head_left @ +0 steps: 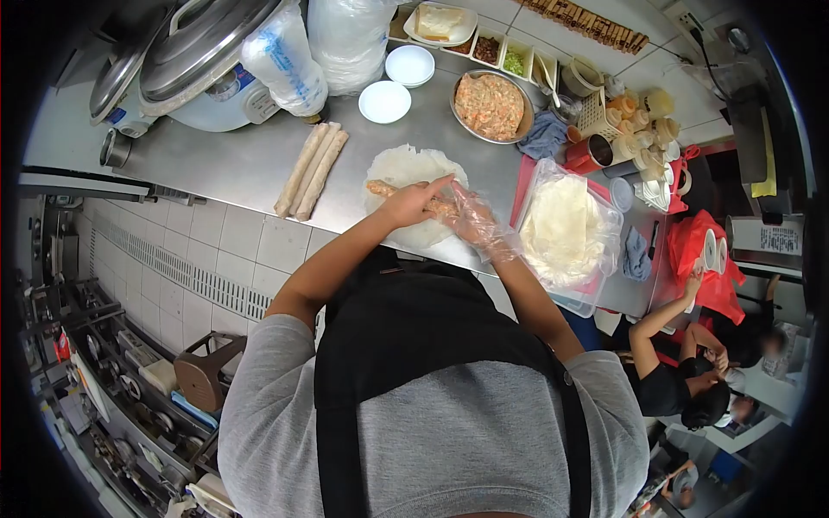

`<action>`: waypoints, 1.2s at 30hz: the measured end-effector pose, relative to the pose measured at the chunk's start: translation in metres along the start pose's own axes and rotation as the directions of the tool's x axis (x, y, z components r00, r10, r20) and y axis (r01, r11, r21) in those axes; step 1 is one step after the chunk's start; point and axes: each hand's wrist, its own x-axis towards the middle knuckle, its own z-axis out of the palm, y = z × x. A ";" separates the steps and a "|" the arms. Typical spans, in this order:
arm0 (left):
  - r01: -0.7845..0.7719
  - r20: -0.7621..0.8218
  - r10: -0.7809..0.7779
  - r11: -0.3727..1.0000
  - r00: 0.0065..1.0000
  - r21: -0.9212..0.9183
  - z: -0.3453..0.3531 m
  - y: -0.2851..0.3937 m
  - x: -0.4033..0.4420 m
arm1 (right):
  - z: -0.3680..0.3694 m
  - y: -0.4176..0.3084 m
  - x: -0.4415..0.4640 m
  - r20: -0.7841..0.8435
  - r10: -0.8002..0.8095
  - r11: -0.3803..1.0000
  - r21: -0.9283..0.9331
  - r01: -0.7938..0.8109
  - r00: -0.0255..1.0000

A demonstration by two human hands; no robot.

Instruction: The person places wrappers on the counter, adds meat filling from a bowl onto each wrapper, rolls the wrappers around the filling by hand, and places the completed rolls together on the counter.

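A round, pale translucent wrapper [404, 162] lies on the steel counter, with a strip of orange-flecked minced filling [380, 187] across it. My left hand [413, 204] is bare and rests over the strip, fingers stretched toward the right. In a clear plastic glove, my right hand [473, 216] cups the strip's right end; part of its fingers is hidden by the glove. The fingertips of both hands meet near the wrapper's right side. Left of the wrapper, three long finished rolls [311, 171] lie side by side. A metal bowl of the same filling [490, 105] stands behind.
At right, a plastic tub holds stacked wrappers [560, 226]. Two white bowls [385, 102], large lidded pots [203, 52] and bagged goods [289, 60] stand at the back left. Sauce bottles [639, 121] crowd the back right. Another person's arm [661, 321] reaches to a red bag [706, 268].
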 end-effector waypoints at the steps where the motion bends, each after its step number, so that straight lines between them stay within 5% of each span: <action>1: 0.036 0.029 -0.037 0.999 0.999 0.020 0.003 -0.001 0.002 | -0.005 -0.003 0.000 0.095 0.118 0.993 -0.037 -0.115 0.988; 6: 0.041 0.060 -0.047 0.994 0.997 0.101 0.008 -0.004 0.003 | -0.023 -0.007 -0.008 0.122 0.127 0.990 0.050 -0.134 0.984; 8: -0.096 -0.039 0.099 0.993 0.994 0.072 0.007 -0.005 -0.002 | -0.026 -0.007 -0.012 0.145 0.116 0.992 0.030 -0.122 0.983; 14: 0.073 0.106 -0.083 0.993 0.991 0.097 0.003 -0.002 0.003 | -0.016 0.016 -0.014 0.094 0.092 0.993 0.065 -0.098 0.991; 17: -0.030 0.044 0.025 0.991 0.999 0.128 -0.003 0.002 -0.003 | -0.023 0.014 -0.014 0.124 0.130 0.987 0.078 -0.140 0.984; 19: -0.041 0.008 0.041 0.993 0.999 0.111 0.003 0.002 -0.005 | -0.035 -0.002 -0.014 0.114 0.123 0.992 -0.035 -0.120 0.986; 23: -0.010 0.008 0.009 0.999 1.000 0.053 0.008 0.006 -0.001 | -0.014 0.004 -0.012 0.040 0.046 0.998 0.040 -0.048 0.998; 26: 0.021 0.011 -0.021 0.999 1.000 0.024 0.005 0.009 0.000 | -0.005 -0.004 -0.008 0.009 0.075 0.989 -0.126 -0.073 0.997; 29: -0.011 0.009 0.010 0.998 1.000 0.057 0.001 0.007 -0.002 | 0.004 0.012 -0.011 -0.112 -0.066 0.994 0.074 0.075 0.991; 31: -0.020 0.015 0.019 0.997 1.000 0.071 0.001 0.005 -0.001 | -0.006 0.006 -0.016 -0.053 0.099 0.995 0.040 -0.097 0.994; 36: -0.036 -0.011 0.037 0.997 0.999 0.075 0.013 0.008 0.004 | -0.009 0.011 -0.026 -0.093 0.080 0.995 0.060 -0.075 0.992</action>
